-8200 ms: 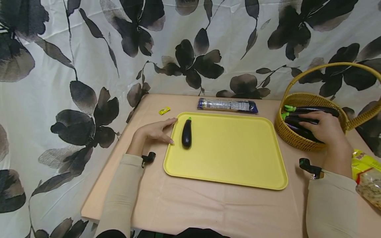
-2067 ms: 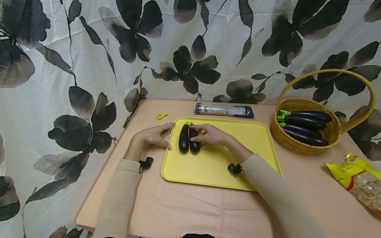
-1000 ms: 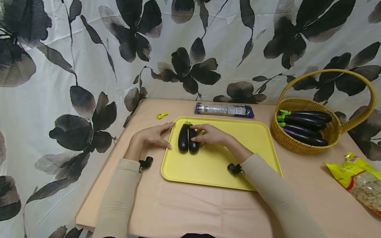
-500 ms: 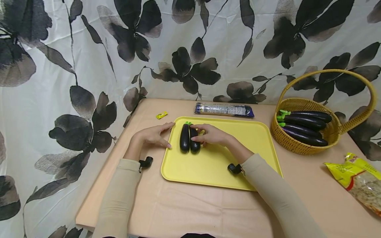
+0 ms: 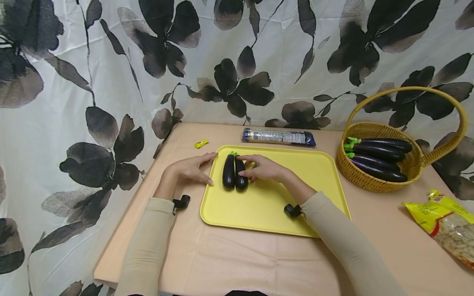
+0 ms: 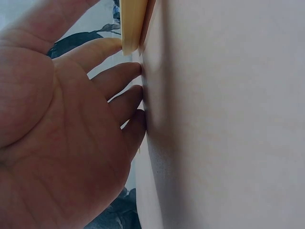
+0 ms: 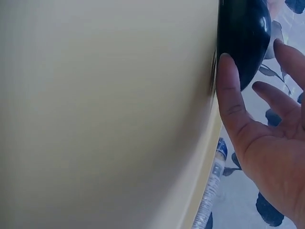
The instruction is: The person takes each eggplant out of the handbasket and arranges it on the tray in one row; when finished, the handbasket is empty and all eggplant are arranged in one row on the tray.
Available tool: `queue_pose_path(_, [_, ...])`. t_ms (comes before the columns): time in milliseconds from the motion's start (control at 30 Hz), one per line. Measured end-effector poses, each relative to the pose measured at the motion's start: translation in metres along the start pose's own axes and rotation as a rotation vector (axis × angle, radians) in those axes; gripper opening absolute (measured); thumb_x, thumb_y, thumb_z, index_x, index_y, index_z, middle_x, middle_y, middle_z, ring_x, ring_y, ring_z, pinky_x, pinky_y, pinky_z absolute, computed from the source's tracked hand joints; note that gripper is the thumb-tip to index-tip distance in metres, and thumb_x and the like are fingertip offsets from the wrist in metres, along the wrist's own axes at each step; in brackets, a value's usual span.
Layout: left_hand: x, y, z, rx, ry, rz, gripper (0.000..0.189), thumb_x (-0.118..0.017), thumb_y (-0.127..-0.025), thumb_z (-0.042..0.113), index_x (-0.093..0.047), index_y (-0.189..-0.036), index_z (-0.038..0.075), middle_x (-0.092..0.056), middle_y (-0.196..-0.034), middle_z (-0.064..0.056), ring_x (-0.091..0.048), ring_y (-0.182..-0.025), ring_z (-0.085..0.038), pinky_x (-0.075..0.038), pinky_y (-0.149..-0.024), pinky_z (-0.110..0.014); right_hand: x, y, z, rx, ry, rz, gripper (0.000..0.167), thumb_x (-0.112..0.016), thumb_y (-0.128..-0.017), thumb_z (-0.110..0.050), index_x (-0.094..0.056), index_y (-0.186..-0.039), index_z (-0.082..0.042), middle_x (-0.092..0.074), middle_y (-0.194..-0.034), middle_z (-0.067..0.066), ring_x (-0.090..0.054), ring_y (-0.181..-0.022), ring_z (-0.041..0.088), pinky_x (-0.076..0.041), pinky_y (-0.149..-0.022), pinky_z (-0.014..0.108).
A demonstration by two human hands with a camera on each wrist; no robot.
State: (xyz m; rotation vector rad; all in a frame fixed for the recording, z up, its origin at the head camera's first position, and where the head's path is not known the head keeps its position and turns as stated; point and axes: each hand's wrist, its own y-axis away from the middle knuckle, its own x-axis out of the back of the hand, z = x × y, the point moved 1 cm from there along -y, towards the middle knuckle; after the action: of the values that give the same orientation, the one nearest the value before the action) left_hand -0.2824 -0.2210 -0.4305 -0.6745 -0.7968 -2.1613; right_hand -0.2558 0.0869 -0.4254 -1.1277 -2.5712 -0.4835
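Observation:
Two dark eggplants lie side by side at the left end of a yellow tray (image 5: 289, 201), green stems toward the far edge. My right hand (image 5: 264, 169) holds the right eggplant (image 5: 242, 185) between thumb and fingers. In the right wrist view the thumb (image 7: 229, 86) presses along the glossy eggplant (image 7: 244, 36), whose upper end is cut off by the frame. The left eggplant (image 5: 228, 172) lies close against it, untouched by either hand. My left hand (image 5: 185, 169) rests at the tray's left rim with fingers spread, fingertips at the tabletop in the left wrist view.
A wicker basket (image 5: 364, 181) with a tall handle stands at the right, with several eggplants (image 5: 383, 153) inside. Behind the tray lies a blue plastic packet (image 5: 279, 137). A small yellow wrapper (image 5: 201, 143) sits back left, and a yellow bag (image 5: 446, 218) at the right edge.
Eight seconds ago my right hand was in the basket and one eggplant lay on the tray. A second eggplant now lies beside it. Lately the pair has shifted only slightly sideways.

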Motion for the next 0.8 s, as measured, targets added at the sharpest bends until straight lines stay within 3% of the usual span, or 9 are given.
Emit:
queue_pose_path(133, [0.000, 0.000, 0.001, 0.008, 0.014, -0.004, 0.126, -0.097, -0.070, 0.042, -0.021, -0.168, 0.021, -0.009, -0.177, -0.003, -0.002, -0.164, -0.025, -0.005, -0.133, -0.050, 0.006, 0.008, -0.005, 0.027, 0.057, 0.021, 0.067, -0.070, -0.101, -0.027, -0.042, -0.160, -0.013, -0.048, -0.144, 0.025, -0.070, -0.088, 0.035, -0.062, -0.081, 0.044])
queue_pose_path(267, [0.000, 0.000, 0.002, 0.029, 0.032, -0.007, 0.126, -0.098, -0.070, 0.041, -0.021, -0.168, 0.022, -0.009, -0.177, -0.001, -0.001, -0.164, -0.024, -0.005, -0.133, -0.050, 0.018, 0.024, -0.014, 0.080, 0.178, 0.084, 0.066, -0.070, -0.100, -0.031, -0.045, -0.159, -0.014, -0.048, -0.153, 0.023, -0.070, -0.107, 0.033, -0.059, -0.090, 0.045])
queue_pose_path(367, [0.000, -0.001, 0.002, 0.038, 0.037, -0.009, 0.126, -0.098, -0.070, 0.040, -0.021, -0.168, 0.023, -0.009, -0.177, -0.001, -0.001, -0.164, -0.024, -0.005, -0.133, -0.050, 0.028, 0.042, -0.023, 0.118, 0.252, 0.156, 0.064, -0.071, -0.100, -0.033, -0.048, -0.157, -0.019, -0.050, -0.155, 0.016, -0.065, -0.119, 0.030, -0.057, -0.099, 0.047])
queue_pose_path(500, [0.000, -0.001, 0.002, 0.041, 0.045, -0.008, 0.126, -0.098, -0.070, 0.040, -0.021, -0.168, 0.023, -0.009, -0.177, -0.001, 0.000, -0.164, -0.024, -0.004, -0.133, -0.050, 0.044, 0.068, -0.034, 0.181, 0.337, 0.261, 0.061, -0.072, -0.099, -0.032, -0.051, -0.155, -0.022, -0.054, -0.151, 0.010, -0.063, -0.124, 0.031, -0.054, -0.105, 0.052])
queue_pose_path(633, [0.000, -0.001, 0.001, 0.043, 0.041, -0.002, 0.126, -0.098, -0.069, 0.041, -0.022, -0.168, 0.024, -0.009, -0.177, -0.001, -0.001, -0.164, -0.024, -0.005, -0.133, -0.051, 0.057, 0.097, -0.042, 0.230, 0.415, 0.376, 0.055, -0.072, -0.100, -0.033, -0.056, -0.152, -0.022, -0.058, -0.145, 0.009, -0.059, -0.129, 0.033, -0.050, -0.104, 0.057])
queue_pose_path(800, [0.000, 0.000, 0.000, 0.037, 0.035, 0.005, 0.126, -0.098, -0.069, 0.041, -0.022, -0.168, 0.023, -0.010, -0.177, -0.001, -0.001, -0.164, -0.024, -0.005, -0.133, -0.050, 0.073, 0.128, -0.042, 0.247, 0.429, 0.507, 0.054, -0.071, -0.101, -0.028, -0.056, -0.152, -0.019, -0.054, -0.149, 0.011, -0.051, -0.136, 0.035, -0.043, -0.108, 0.064])
